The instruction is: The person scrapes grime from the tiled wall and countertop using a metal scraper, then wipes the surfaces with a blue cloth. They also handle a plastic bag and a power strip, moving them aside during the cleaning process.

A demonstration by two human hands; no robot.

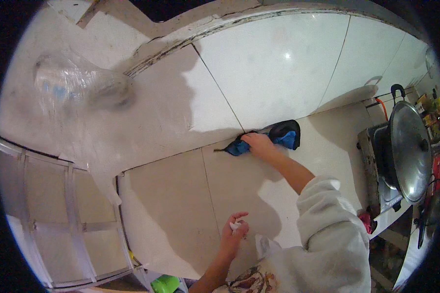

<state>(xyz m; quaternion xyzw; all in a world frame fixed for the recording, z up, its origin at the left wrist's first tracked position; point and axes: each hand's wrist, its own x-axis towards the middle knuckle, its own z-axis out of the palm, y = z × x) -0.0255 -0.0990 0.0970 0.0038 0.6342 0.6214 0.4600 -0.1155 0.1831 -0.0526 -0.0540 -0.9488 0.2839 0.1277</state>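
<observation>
Against the foot of the white tiled wall lies a blue and black fabric item, which could be a cloth or a small bag. Its thin dark end points left across the tiled counter. My right hand reaches out in a white sleeve and grips its left part from above; the fingertips are partly hidden. Nearer to my body, my left hand is raised above the counter, its fingers curled around a small white crumpled piece, perhaps tissue. The two hands are well apart.
At the right, a large metal wok lid stands tilted over a gas stove. Bottles and packets are behind it. Clear plastic sheeting hangs on the upper left. A framed panel borders the counter's left edge; a green object is below.
</observation>
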